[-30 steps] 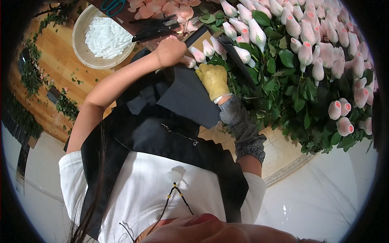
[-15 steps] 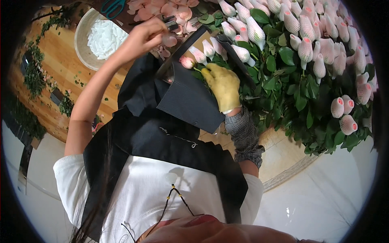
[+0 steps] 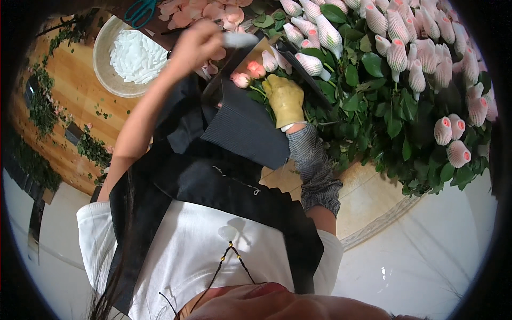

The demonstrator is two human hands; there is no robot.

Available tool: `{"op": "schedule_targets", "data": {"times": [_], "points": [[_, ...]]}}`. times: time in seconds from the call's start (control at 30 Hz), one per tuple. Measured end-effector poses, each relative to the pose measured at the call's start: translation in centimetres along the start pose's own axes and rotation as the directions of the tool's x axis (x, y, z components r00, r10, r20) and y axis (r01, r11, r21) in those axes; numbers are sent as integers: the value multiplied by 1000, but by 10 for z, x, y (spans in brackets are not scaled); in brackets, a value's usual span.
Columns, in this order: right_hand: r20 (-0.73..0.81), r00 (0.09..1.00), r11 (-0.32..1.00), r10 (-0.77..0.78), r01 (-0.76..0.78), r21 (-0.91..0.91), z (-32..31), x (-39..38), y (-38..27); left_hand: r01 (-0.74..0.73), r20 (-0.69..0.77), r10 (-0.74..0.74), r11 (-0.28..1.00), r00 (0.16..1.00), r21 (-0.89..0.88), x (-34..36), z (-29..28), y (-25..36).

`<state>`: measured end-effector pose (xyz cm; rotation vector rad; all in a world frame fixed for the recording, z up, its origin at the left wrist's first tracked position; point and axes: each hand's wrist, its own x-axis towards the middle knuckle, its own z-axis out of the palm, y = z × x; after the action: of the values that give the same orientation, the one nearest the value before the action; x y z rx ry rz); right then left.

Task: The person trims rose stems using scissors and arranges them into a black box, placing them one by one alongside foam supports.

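Note:
My bare left hand [image 3: 196,45] is closed on a whitish foam net sleeve [image 3: 240,40], blurred by motion, above a black corrugated holder [image 3: 242,125]. My right hand [image 3: 284,101], in a yellow glove, is closed at the stems inside the holder; its fingertips are partly hidden. Just left of the glove stand two uncovered pink roses [image 3: 241,80], one slightly behind the other. Beside them, roses in white net sleeves [image 3: 269,61] lean against the holder's far side.
A round bowl [image 3: 101,66] of white sleeves stands at the left, with teal scissors [image 3: 140,13] behind it. Loose pink petals [image 3: 184,13] lie at the back. Many netted roses [image 3: 397,53] with green leaves fill the right. Leaf scraps [image 3: 93,146] lie on the wooden floor.
A second rose beside the glove, netted before, now shows bare, and a white sleeve is in my left hand. That hand has moved slightly left. My right hand has shifted slightly up and left.

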<state>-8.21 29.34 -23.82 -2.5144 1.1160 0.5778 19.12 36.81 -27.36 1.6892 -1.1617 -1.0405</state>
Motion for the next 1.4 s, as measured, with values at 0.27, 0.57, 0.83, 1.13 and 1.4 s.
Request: {"op": "schedule_targets", "data": {"times": [0.27, 0.57, 0.83, 1.13, 1.4], "points": [[9, 973, 973, 230, -230, -3, -21, -2, -1, -123, 238, 88, 983, 967, 134, 7, 39, 1], [-211, 968, 991, 136, -137, 10, 20, 6, 20, -136, 293, 111, 988, 950, 68, 26, 85, 19], [-315, 946, 994, 70, -92, -55, 45, 7, 24, 42, -316, -86, 989, 945, -143, 37, 35, 13], [-231, 971, 996, 66, -77, -39, 19, 9, 12, -110, 166, 46, 909, 985, 403, 32, 85, 36], [-312, 949, 995, 45, -70, -70, 30, 8, 20, 88, -346, 12, 958, 938, 272, 21, 16, 16]]}}
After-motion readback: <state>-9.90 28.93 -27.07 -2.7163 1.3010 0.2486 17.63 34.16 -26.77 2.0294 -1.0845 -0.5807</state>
